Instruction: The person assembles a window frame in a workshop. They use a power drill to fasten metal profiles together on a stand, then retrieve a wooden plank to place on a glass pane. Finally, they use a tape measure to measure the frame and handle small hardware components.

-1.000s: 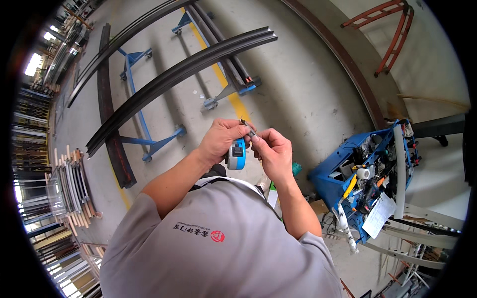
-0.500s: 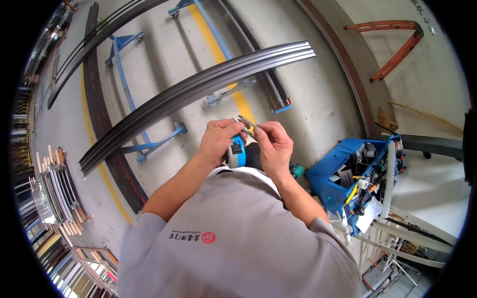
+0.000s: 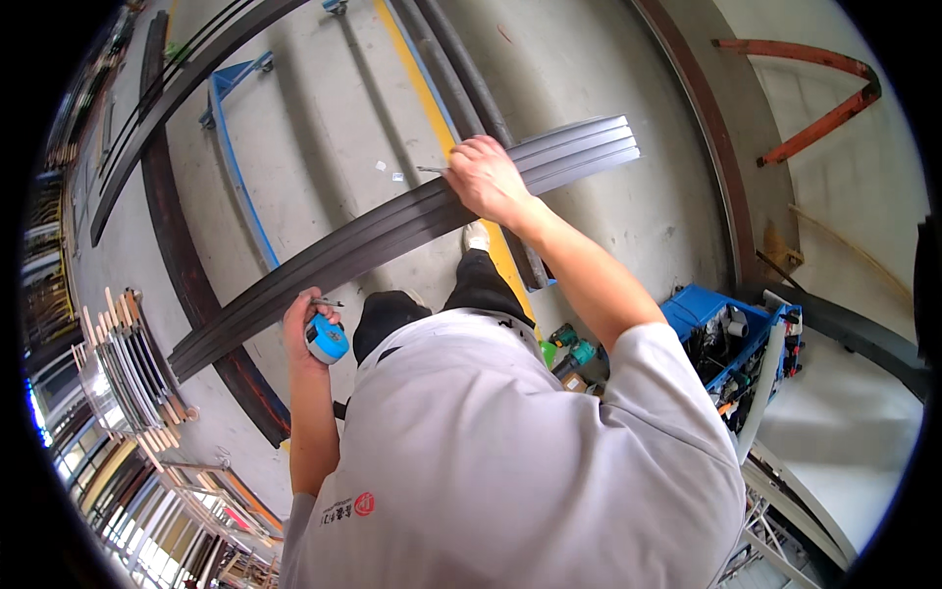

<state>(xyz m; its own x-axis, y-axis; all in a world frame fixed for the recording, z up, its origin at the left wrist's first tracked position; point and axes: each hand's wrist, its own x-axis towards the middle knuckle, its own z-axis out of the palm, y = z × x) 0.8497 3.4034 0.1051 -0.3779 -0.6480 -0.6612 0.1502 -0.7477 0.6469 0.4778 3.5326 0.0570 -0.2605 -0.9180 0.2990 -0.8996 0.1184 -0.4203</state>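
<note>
My left hand [image 3: 303, 326] grips a blue tape measure [image 3: 326, 339] close to my chest, beside the near end of a long curved dark metal profile [image 3: 392, 231]. My right hand [image 3: 483, 177] is stretched out and rests on the top of that profile further along, pinching the tip of the tape [image 3: 430, 170]. The tape blade between the two hands is too thin to make out. The profile lies across blue stands [image 3: 235, 147] and runs from lower left to upper right.
A blue tool cart [image 3: 736, 344] full of tools stands at my right. More curved dark bars [image 3: 177, 255] lie on the grey concrete floor [image 3: 324, 128], crossed by a yellow line [image 3: 432, 108]. Racks of stacked profiles [image 3: 128, 363] line the left. An orange bent frame [image 3: 824, 108] lies far right.
My hands were together in front of my chest on the tape measure. Now they are apart: the right hand has reached out onto the profile, and the left has drawn back with the case.
</note>
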